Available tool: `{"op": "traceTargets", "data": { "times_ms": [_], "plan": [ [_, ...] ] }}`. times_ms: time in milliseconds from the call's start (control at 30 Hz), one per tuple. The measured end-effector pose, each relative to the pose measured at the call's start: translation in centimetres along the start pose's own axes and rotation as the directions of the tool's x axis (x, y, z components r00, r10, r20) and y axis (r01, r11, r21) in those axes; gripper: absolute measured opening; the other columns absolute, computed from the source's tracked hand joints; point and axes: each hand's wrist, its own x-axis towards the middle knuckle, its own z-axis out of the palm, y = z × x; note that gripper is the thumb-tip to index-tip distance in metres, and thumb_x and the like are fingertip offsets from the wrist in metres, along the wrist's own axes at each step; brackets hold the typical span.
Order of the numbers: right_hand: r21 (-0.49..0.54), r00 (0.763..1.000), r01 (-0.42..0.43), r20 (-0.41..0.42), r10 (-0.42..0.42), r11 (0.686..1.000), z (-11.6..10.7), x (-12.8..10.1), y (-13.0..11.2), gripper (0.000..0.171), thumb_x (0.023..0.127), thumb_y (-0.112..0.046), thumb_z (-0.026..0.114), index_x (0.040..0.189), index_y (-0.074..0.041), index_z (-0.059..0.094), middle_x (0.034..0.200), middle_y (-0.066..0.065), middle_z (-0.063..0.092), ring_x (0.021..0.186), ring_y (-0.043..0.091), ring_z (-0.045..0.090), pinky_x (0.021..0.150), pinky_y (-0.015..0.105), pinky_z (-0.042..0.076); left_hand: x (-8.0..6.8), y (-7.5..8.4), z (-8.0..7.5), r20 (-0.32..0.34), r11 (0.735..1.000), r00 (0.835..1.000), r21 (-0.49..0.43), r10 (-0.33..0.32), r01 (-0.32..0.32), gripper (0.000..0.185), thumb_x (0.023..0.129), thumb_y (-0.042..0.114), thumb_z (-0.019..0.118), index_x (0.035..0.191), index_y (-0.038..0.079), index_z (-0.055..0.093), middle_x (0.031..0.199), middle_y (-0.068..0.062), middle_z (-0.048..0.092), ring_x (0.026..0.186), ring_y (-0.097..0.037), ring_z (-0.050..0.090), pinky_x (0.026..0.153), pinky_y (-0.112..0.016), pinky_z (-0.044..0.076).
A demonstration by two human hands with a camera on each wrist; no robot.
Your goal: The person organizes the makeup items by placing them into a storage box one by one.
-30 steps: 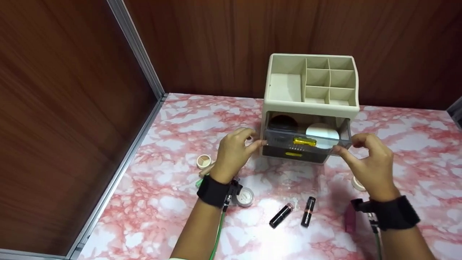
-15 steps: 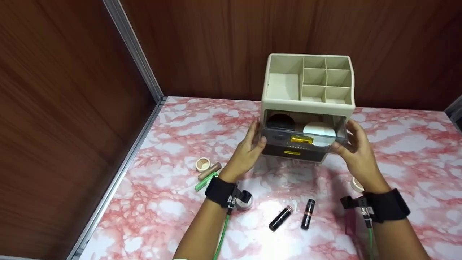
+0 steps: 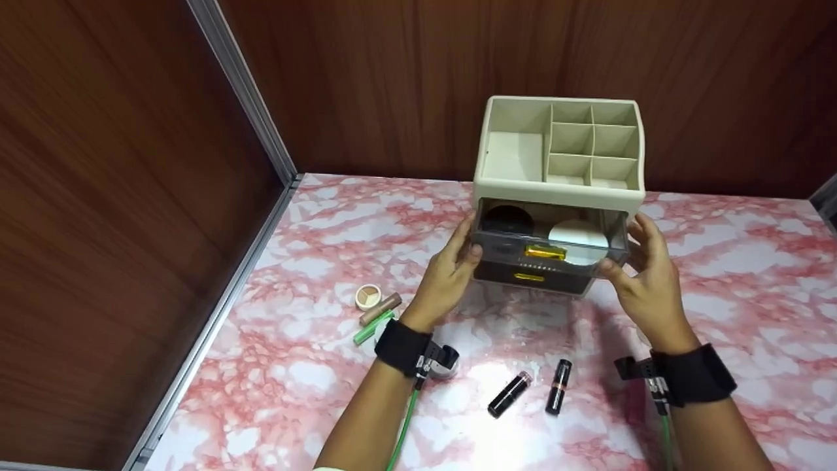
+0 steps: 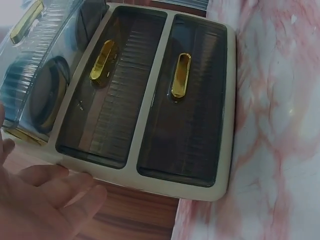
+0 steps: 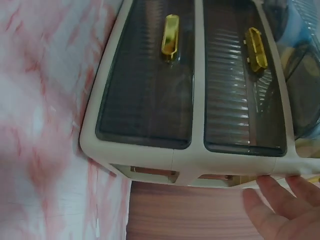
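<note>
A cream desk organizer (image 3: 516,157) with open top compartments stands at the back of the pink marble table (image 3: 340,222). Its translucent top drawer (image 3: 516,250) sticks out a little and holds a black round compact (image 3: 508,220) and a white round compact (image 3: 579,233). My left hand (image 3: 467,242) lies along the organizer's left side, thumb on the drawer's front corner. My right hand (image 3: 631,255) mirrors it on the right. The left wrist view shows the lower drawers (image 4: 165,100) and my flat left hand (image 4: 45,200). The right wrist view shows straight fingers (image 5: 280,205) beside the organizer (image 5: 190,160).
Two black lipsticks (image 3: 509,392) (image 3: 558,385) lie near the front. A small round pot (image 3: 368,297), a tan tube (image 3: 380,309) and a green tube (image 3: 366,331) lie left of my left wrist. Wood panels and a metal rail (image 3: 242,85) close off the left and back.
The top drawer has slid back toward the organizer. Both hands moved forward with it, from pinching its front corners to lying along the organizer's sides.
</note>
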Motion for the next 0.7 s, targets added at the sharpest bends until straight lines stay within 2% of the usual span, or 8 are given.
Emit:
{"op": "traceTargets", "data": {
  "times_ms": [100,233,400,467,500,600,700],
  "plan": [
    [0.001,1.0,0.013,-0.008,-0.013,1.0,-0.1,-0.2,0.0,0.075,0.09,-0.008,0.068,0.152,-0.008,0.026,0.147,0.022,0.039,0.129,0.04,0.043,0.105,0.029,0.038,-0.1,0.5,0.0,-0.03,0.999,0.999,0.017,0.046,-0.045,0.064,0.098,0.055,0.037,0.154,0.026,0.029,0.154,-0.007,0.032,0.13,-0.024,0.045,0.104,-0.032,0.04],
    [0.024,0.999,0.042,-0.029,-0.042,0.999,-0.2,-0.5,0.3,0.068,0.092,-0.005,0.065,0.15,-0.005,0.029,0.143,0.02,0.044,0.125,0.024,0.048,0.103,0.025,0.039,-0.2,1.2,0.1,-0.057,0.991,0.991,0.068,0.118,-0.114,0.062,0.099,0.053,0.038,0.151,0.019,0.035,0.15,-0.009,0.037,0.132,-0.02,0.043,0.104,-0.026,0.038],
    [0.038,0.997,0.065,-0.049,-0.063,0.997,-0.3,-0.5,0.4,0.063,0.093,-0.006,0.064,0.148,-0.004,0.033,0.138,0.02,0.048,0.118,0.013,0.051,0.099,0.021,0.041,-0.2,1.6,0.3,-0.106,0.976,0.978,0.148,0.179,-0.162,0.062,0.099,0.054,0.039,0.147,0.015,0.042,0.147,-0.017,0.04,0.133,-0.026,0.041,0.107,-0.03,0.035],
    [0.002,0.997,0.062,-0.044,-0.062,0.998,-0.3,-0.4,0.3,0.064,0.093,-0.008,0.065,0.148,-0.004,0.033,0.136,0.019,0.05,0.115,0.011,0.052,0.096,0.018,0.042,-0.3,1.5,0.3,-0.138,0.975,0.974,0.154,0.181,-0.16,0.061,0.099,0.055,0.042,0.146,0.017,0.044,0.146,-0.018,0.042,0.133,-0.027,0.042,0.107,-0.033,0.036],
    [-0.019,0.997,0.062,-0.041,-0.063,0.998,-0.3,-0.4,0.3,0.064,0.093,-0.01,0.066,0.148,-0.004,0.034,0.135,0.018,0.05,0.113,0.01,0.053,0.094,0.017,0.043,-0.2,1.3,0.4,-0.15,0.977,0.972,0.143,0.182,-0.161,0.061,0.098,0.054,0.044,0.147,0.017,0.043,0.146,-0.017,0.043,0.133,-0.026,0.043,0.107,-0.033,0.036],
    [-0.066,0.996,0.067,-0.048,-0.07,0.996,-0.2,-0.2,0.2,0.062,0.091,-0.013,0.068,0.146,-0.004,0.04,0.127,0.014,0.054,0.107,0.007,0.055,0.09,0.017,0.044,0.0,0.8,0.5,-0.166,0.988,0.974,0.028,0.157,-0.155,0.066,0.098,0.047,0.052,0.152,0.015,0.034,0.144,-0.015,0.045,0.129,-0.025,0.047,0.104,-0.036,0.04],
    [-0.079,0.995,0.068,-0.065,-0.073,0.995,-0.1,0.0,0.2,0.06,0.089,-0.013,0.071,0.142,-0.004,0.045,0.123,0.011,0.055,0.103,0.007,0.056,0.09,0.019,0.045,0.3,0.3,0.6,-0.133,0.987,0.986,-0.108,0.103,-0.118,0.078,0.096,0.046,0.056,0.156,0.014,0.019,0.146,-0.013,0.04,0.129,-0.023,0.046,0.105,-0.037,0.04]
  ]
}}
